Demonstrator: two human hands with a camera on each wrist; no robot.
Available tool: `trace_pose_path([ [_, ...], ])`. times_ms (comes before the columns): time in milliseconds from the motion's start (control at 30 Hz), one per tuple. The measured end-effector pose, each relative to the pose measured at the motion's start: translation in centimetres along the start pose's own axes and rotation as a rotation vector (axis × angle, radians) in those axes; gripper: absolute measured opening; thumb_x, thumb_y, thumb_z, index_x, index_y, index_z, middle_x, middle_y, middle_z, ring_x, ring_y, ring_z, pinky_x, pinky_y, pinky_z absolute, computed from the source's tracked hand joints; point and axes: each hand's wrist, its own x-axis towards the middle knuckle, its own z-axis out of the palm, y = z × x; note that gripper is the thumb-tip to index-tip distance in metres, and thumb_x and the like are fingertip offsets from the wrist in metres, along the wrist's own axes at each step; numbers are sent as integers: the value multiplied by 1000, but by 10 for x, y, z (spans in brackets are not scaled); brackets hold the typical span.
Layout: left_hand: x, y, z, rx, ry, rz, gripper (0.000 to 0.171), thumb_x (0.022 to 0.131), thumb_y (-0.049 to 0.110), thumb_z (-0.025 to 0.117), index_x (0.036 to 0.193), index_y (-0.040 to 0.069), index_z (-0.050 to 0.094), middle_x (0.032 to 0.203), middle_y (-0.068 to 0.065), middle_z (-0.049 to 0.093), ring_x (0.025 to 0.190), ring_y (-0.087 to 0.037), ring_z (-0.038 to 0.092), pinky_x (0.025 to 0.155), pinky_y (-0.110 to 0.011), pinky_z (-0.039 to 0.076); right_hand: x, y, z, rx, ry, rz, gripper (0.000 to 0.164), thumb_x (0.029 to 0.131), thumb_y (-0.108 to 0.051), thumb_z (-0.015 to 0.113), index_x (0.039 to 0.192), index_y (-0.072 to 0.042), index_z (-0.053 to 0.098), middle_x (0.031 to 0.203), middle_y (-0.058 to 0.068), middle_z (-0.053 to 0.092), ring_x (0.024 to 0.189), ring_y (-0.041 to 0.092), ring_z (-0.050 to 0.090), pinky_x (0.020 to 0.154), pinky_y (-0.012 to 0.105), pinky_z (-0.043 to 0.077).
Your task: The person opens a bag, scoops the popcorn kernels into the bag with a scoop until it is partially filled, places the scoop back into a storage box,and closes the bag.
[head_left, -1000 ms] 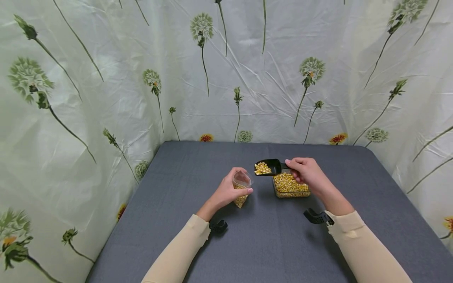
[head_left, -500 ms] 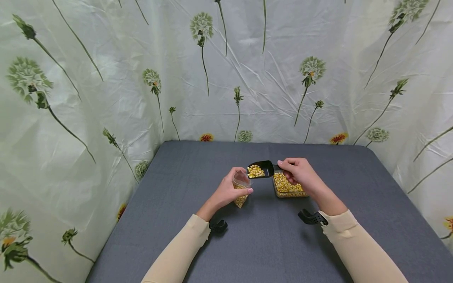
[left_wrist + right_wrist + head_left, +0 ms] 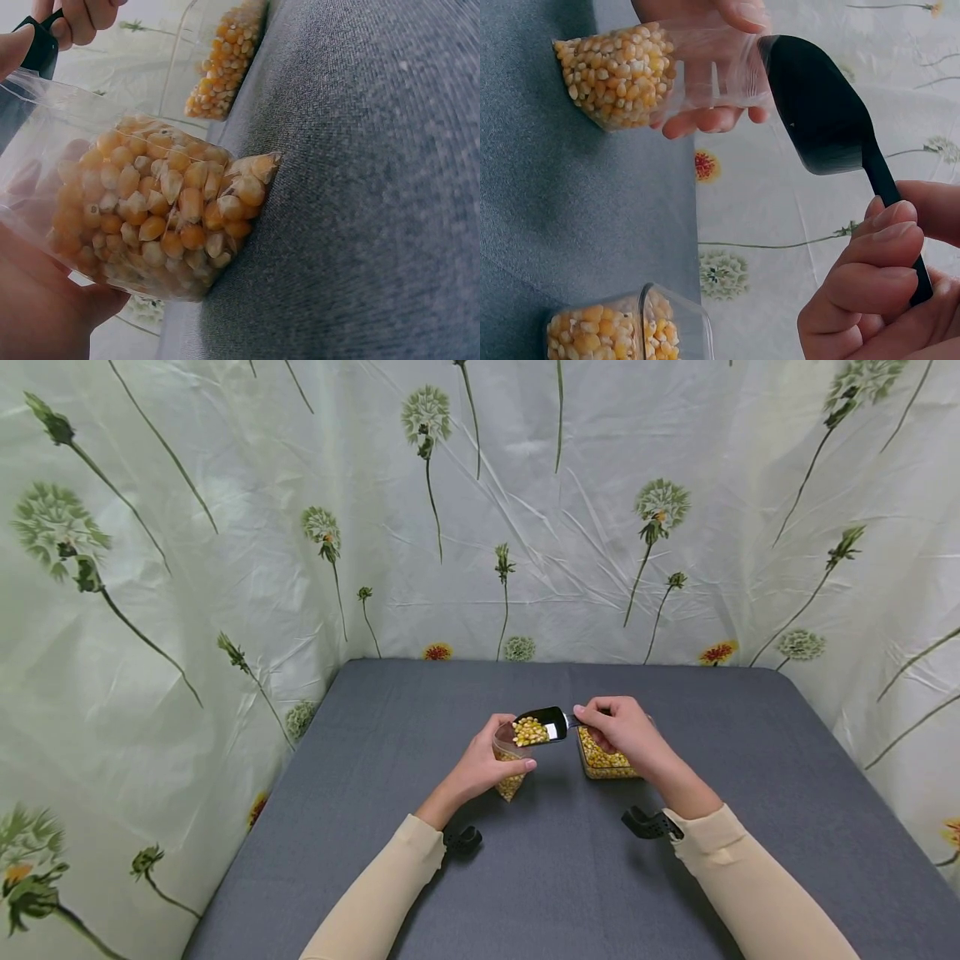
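Note:
My left hand [image 3: 487, 762] grips a clear plastic bag [image 3: 161, 202] around its upper part, thumb on the near side. Corn kernels fill the lower part of the bag, and its bottom touches the table. By its handle, my right hand [image 3: 621, 732] holds a black scoop [image 3: 817, 105]. A heap of corn kernels [image 3: 529, 731] lies toward the scoop's front, over the bag's open mouth. Whether the scoop's lip touches the bag cannot be told. Behind the right hand is a clear container [image 3: 600, 768] of corn kernels, partly hidden by that hand.
The grey cloth-covered table [image 3: 420, 710] extends on all sides of the hands. A white curtain [image 3: 480, 527] with printed dandelions hangs along its back and sides. Black straps [image 3: 651, 823] circle both wrists.
My right hand has moved left with the loaded scoop, from beside the bag to over its mouth. More of the container is covered by that hand. The left hand and bag stay put.

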Motion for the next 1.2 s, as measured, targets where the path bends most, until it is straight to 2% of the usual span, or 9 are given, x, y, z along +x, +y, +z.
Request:
trace_pose_path([
  [100,0,1,0,0,1,2,72,83,45,82,140,23,45,135,-4,55,123,-20,54,99,-52,45,0,-1,3,-17,1,-13,39,100,-34,66,77,-3,59,62,6,49,51,17,41,48,35,39],
  [333,0,2,0,-2,-9,30,67,84,43,82,139,27,46,123,0,59,107,-17,62,87,-44,51,0,-2,6,-56,-2,-25,39,100,-35,65,79,-2,60,61,7,49,51,18,41,49,39,39],
  [500,0,3,0,-14,-15,52,64,85,40,82,137,28,47,119,0,62,101,-17,64,81,-41,54,0,-3,8,-73,-14,-43,41,100,-36,65,80,-1,59,59,6,47,48,17,39,46,37,37],
  [667,-1,2,0,-41,-27,46,63,87,36,81,138,26,46,119,-1,63,101,-18,64,81,-40,54,-1,-5,10,-117,3,-73,38,101,-36,64,80,-4,61,55,4,44,44,15,37,44,32,35],
  [867,-1,4,1,-27,-15,53,63,87,36,81,138,27,46,125,2,61,104,-18,62,83,-40,52,0,-4,12,-210,45,-119,36,101,-38,63,83,-7,64,52,2,44,41,13,35,43,32,35],
  [1000,-1,4,1,-17,-2,73,61,87,39,80,137,27,47,126,3,61,104,-16,61,84,-41,52,-3,-8,13,-263,71,-136,38,99,-43,64,83,-9,65,53,4,47,43,17,38,45,33,37],
  [1200,-1,4,2,-25,8,84,61,87,36,81,136,26,48,121,2,63,102,-19,62,82,-39,53,-5,-13,16,-303,104,-145,32,100,-38,64,83,-10,66,54,5,49,45,23,42,47,35,39],
])
